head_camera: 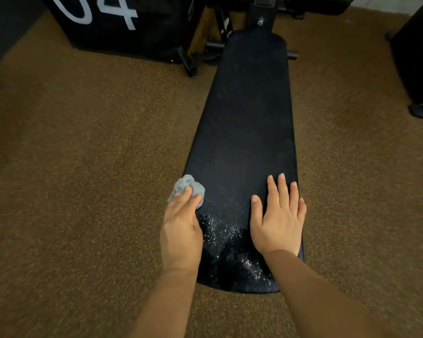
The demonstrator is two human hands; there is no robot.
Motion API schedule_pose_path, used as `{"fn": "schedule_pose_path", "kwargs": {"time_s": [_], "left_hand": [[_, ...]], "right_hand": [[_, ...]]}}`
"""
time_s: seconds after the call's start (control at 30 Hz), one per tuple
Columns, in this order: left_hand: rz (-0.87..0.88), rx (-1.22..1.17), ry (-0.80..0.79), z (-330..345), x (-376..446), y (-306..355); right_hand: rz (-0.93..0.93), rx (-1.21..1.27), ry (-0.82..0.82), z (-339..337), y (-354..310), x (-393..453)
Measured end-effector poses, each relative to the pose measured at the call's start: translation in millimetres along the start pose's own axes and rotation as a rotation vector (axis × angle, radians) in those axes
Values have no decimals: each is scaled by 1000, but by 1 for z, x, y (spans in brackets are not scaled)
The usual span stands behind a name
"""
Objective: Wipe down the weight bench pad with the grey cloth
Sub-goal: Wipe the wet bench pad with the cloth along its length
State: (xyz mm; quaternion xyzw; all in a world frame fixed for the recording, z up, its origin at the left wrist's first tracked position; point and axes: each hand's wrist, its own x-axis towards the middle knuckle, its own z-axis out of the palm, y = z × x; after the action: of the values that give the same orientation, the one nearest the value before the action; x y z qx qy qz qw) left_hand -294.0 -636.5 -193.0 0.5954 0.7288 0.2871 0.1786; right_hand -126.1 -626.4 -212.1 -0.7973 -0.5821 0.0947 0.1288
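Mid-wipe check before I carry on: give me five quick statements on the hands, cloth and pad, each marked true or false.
1. The left hand presses the grey cloth onto the bench pad. True.
2. The cloth sits at the pad's right edge. False: it is at the left edge, near the close end.
3. The right hand lies flat on the pad, fingers spread, holding nothing. True.
4. Droplets show on the pad between the two hands. True.
5. The cloth is spread out flat across the whole pad. False: it is bunched into a small wad under the left fingers.
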Motion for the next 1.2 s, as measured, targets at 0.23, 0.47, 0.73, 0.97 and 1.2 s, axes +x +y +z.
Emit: {"fn": "schedule_pose_path", "kwargs": {"time_s": [0.23,0.47,0.73,0.97,1.2], "left_hand": [[-84,-96,41,2,23,-6],[-140,-179,77,-12,2,-14],[-56,-67,107,0,-39,4],[68,-67,24,28,-65,39],[103,-120,-285,10,-65,44]], "right_hand": [[-6,13,-4,1,1,1],[-10,8,-4,2,1,1],[-7,4,-8,2,2,0],[-7,24,-5,3,2,2],[-19,44,-32,-1,3,1]]}}
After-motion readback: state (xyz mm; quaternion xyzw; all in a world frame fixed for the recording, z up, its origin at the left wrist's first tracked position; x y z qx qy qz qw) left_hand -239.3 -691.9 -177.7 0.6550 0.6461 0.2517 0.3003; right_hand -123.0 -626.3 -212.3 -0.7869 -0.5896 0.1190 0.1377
